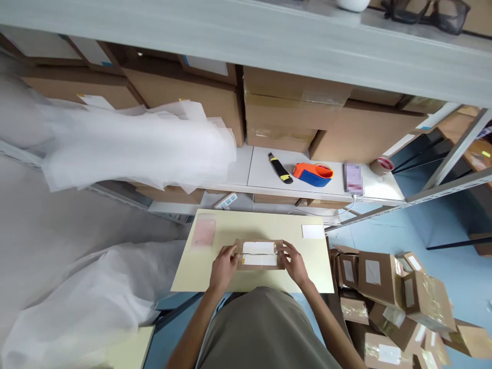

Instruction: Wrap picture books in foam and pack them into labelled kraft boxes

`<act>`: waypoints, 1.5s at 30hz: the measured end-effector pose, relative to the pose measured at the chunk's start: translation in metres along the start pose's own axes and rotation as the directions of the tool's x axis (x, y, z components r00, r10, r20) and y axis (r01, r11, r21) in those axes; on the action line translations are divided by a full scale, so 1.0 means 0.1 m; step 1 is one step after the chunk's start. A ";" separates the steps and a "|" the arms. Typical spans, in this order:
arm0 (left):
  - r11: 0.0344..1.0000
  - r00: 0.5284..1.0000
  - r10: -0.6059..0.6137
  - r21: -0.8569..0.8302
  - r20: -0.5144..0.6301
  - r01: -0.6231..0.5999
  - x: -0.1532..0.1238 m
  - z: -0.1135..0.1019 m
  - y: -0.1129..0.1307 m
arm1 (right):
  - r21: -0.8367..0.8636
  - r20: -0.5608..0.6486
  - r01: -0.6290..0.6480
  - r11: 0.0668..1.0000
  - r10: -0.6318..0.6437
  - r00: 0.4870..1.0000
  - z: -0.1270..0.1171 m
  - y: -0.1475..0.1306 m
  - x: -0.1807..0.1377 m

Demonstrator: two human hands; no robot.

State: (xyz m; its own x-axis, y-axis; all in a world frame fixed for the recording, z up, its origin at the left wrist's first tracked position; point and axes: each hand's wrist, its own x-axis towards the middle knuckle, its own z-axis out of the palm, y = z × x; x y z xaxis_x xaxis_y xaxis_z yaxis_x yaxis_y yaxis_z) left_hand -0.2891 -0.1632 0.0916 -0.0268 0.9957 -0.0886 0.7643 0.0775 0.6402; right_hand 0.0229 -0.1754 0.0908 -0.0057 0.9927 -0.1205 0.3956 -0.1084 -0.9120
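Observation:
A small brown cardboard box [260,254] with a white label on top lies on the pale yellow table [253,225]. My left hand [224,266] grips its left end with curled fingers. My right hand [294,261] presses on its right end, fingers closed around the edge. A pink packet [203,231] lies at the table's far left and a white slip [312,231] at its far right.
On the shelf beyond lie a black-and-yellow utility knife [280,168], an orange-blue tape dispenser [312,174], a tape roll [382,165] and stacked cartons [292,113]. Several taped boxes [395,302] are piled on the floor at right. White foam sheets [126,143] hang at left.

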 end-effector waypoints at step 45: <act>0.750 0.908 0.330 -0.512 -0.256 -0.418 0.27 -0.38 2.21 | -0.359 -0.102 0.174 0.917 -0.224 0.969 -1.39 -1.41 1.06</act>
State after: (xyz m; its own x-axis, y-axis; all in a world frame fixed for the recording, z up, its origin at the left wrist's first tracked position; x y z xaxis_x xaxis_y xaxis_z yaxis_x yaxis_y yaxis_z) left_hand -0.1456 -0.1172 0.2593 0.0631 0.9430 0.3266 0.2546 -0.3317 0.9084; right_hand 0.0940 -0.0480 0.2608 -0.0003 0.9918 0.1276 0.6918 0.0924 -0.7162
